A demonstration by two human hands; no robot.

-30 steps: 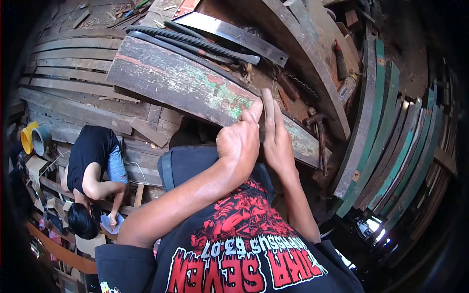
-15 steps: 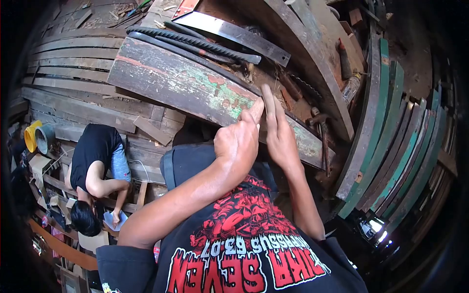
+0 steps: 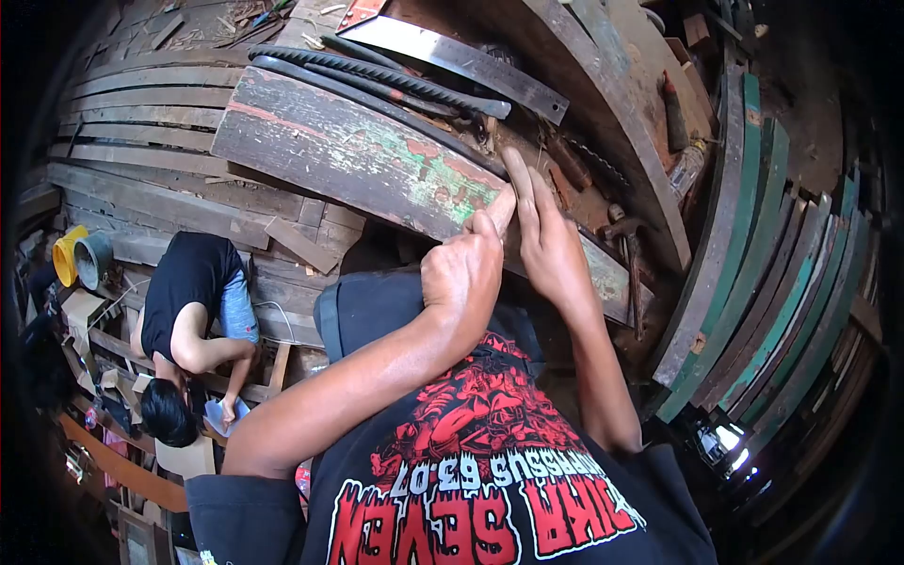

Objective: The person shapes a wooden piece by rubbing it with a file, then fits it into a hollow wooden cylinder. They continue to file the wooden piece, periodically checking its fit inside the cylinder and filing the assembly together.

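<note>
A weathered plank [image 3: 358, 155] with flakes of green and red paint lies slanted in front of me. My left hand [image 3: 461, 273] is curled into a fist at the plank's near edge, with its thumb tip pressed on the wood; I cannot see anything inside the fist. My right hand [image 3: 546, 235] lies flat on the plank just to the right, fingers stretched out and close together, touching the left thumb. My black shirt with red print fills the bottom of the view.
A hand saw blade [image 3: 452, 56] and ribbed steel rods [image 3: 377, 80] lie beyond the plank. A hammer [image 3: 629, 240] rests to the right. Curved green-edged boards [image 3: 753, 282] are stacked at right. Another person [image 3: 188, 282] in a black shirt crouches at left, near a yellow bucket [image 3: 66, 254].
Both hands stay on the plank, shifted slightly up and to the right in view. The crouching person has barely moved.
</note>
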